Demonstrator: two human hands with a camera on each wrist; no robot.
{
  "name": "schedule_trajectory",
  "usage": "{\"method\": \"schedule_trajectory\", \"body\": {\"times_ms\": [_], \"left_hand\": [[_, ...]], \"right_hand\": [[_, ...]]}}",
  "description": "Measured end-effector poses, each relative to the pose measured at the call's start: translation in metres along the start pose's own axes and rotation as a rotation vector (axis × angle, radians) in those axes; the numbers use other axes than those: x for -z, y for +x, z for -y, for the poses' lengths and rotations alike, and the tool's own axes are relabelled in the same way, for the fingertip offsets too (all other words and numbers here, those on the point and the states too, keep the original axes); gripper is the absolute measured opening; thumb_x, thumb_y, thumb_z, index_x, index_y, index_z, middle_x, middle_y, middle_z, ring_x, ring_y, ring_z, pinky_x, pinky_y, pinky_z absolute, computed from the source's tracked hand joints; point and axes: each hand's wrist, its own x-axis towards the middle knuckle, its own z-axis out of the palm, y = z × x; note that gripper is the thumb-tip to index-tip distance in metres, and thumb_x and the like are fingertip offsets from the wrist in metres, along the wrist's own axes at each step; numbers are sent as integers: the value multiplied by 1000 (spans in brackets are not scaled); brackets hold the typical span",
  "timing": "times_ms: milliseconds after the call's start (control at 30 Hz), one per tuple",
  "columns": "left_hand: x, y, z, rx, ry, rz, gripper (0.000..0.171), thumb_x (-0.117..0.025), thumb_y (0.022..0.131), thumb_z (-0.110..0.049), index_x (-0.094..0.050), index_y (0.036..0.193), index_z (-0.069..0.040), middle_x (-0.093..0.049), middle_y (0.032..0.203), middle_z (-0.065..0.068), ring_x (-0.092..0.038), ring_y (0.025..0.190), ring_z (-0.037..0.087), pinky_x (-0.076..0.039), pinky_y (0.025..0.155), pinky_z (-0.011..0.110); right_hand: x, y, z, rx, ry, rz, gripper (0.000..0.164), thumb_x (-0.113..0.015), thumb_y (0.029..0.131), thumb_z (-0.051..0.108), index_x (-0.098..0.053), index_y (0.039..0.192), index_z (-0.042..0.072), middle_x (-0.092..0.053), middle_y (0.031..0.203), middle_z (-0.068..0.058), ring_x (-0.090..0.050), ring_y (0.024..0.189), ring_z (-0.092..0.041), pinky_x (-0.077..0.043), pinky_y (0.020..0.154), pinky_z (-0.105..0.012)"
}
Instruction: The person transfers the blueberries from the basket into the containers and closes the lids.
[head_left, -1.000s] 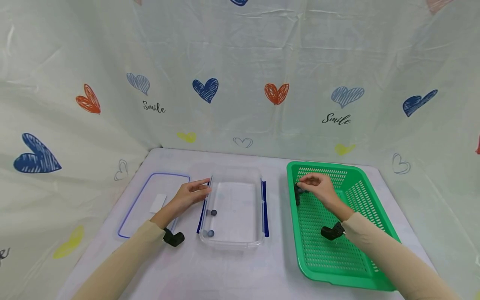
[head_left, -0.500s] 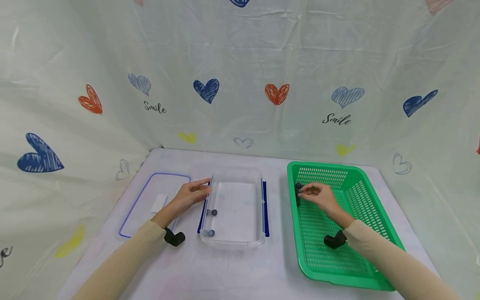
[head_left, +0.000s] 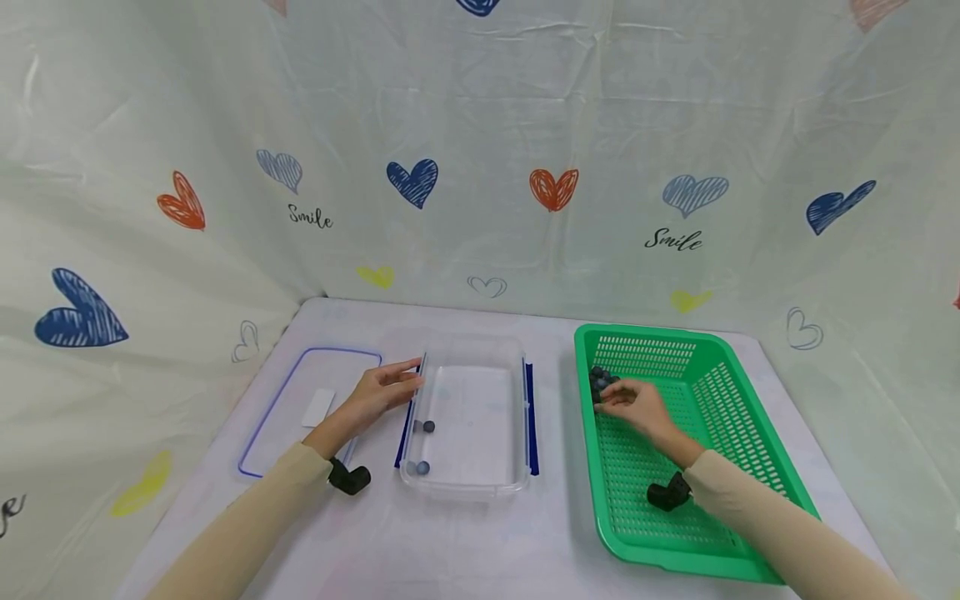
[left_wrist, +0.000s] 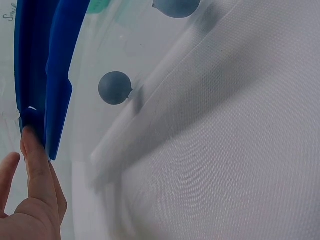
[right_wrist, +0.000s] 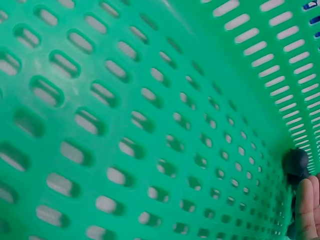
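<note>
My left hand touches the left rim of the clear plastic box, its fingers mostly straight. In the left wrist view its fingertips rest at the box's blue side latch. Two blueberries lie inside along the left wall, the farther blueberry and the nearer blueberry. My right hand is low inside the green basket, fingertips right at a cluster of blueberries by the left wall. I cannot tell whether it pinches one. The right wrist view shows a dark blueberry just beyond its fingers.
A clear lid with a blue seal lies left of the box, bearing a white card. The box's right latch hangs outward. A cloth printed with hearts hangs behind the white table.
My right hand has moved toward me along the basket's left wall, uncovering more of the blueberry cluster. My left hand stays at the box rim.
</note>
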Motion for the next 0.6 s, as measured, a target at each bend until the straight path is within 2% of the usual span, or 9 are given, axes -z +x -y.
{"method": "schedule_trajectory", "body": {"times_ms": [233, 600], "left_hand": [[-2, -5, -6, -11, 6, 7, 56, -63, 88, -19, -42, 138, -8, -50, 122, 16, -54, 108, 20, -47, 89, 25], [-3, -5, -7, -10, 5, 2, 55, -63, 88, -19, -42, 138, -9, -50, 121, 17, -54, 109, 23, -46, 89, 27]], "right_hand": [[-3, 0, -7, 4, -17, -6, 27, -77, 74, 9, -65, 94, -6, -65, 86, -17, -62, 70, -17, -54, 63, -29], [-8, 0, -12, 25, -54, -21, 22, -74, 75, 1, -64, 92, -8, -64, 84, -19, -61, 69, -16, -53, 61, -26]]}}
